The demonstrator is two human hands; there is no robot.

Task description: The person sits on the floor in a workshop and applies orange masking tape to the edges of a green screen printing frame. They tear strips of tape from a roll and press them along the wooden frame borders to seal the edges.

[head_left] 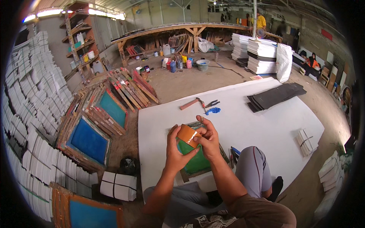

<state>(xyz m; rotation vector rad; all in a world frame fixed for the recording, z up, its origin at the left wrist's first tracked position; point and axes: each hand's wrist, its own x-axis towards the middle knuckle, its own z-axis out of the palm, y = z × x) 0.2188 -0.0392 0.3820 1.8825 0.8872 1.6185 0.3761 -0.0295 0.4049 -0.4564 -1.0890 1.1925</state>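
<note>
A roll of brown packing tape (185, 133) is held up in front of me between both hands. My left hand (174, 152) wraps round its left side, thumb stretched along below it. The fingers of my right hand (209, 141) are bent in at the roll's right edge, thumb against the tape; a loose end cannot be made out. Beneath my hands lies a wood-framed printing screen with green mesh (195, 164), partly covered by my arms. Just beyond are a hammer (190, 104), pliers (212, 103) and a crumpled blue piece (213, 110).
I sit on a large white sheet (266, 133). Dark folded sheets (276, 95) and a strapped white bundle (305, 142) lie to the right. Framed screens (89, 140) lean at the left beside tall paper stacks (32, 76). Paint containers and a bucket (203, 65) stand farther back.
</note>
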